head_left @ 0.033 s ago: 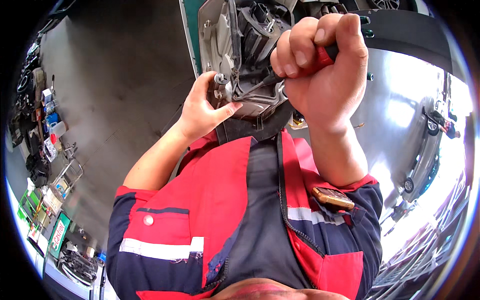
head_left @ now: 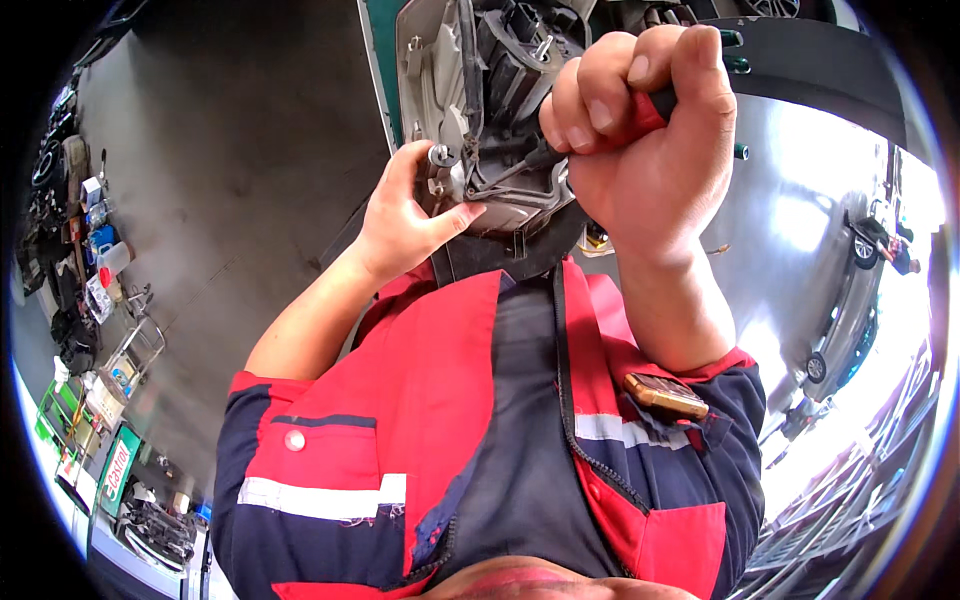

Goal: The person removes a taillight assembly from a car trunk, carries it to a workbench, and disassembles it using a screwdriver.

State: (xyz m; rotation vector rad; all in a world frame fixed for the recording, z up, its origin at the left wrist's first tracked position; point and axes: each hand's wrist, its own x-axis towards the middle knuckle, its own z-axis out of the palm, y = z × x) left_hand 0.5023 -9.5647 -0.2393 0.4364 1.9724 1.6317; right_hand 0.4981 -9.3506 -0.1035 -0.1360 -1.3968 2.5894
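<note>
A grey plastic housing with black inner parts, perhaps a lamp unit, lies at the top centre. My left hand grips its lower left corner, thumb along the bottom edge, fingers beside a small silver fitting. My right hand is closed around a red-and-black tool handle over the housing's right side; the black end points down-left into the housing, and its tip cannot be made out clearly.
A teal surface lies under the housing. A dark curved part is at the upper right, with a car and a person beyond. Assorted containers, parts and a metal trolley line the left side.
</note>
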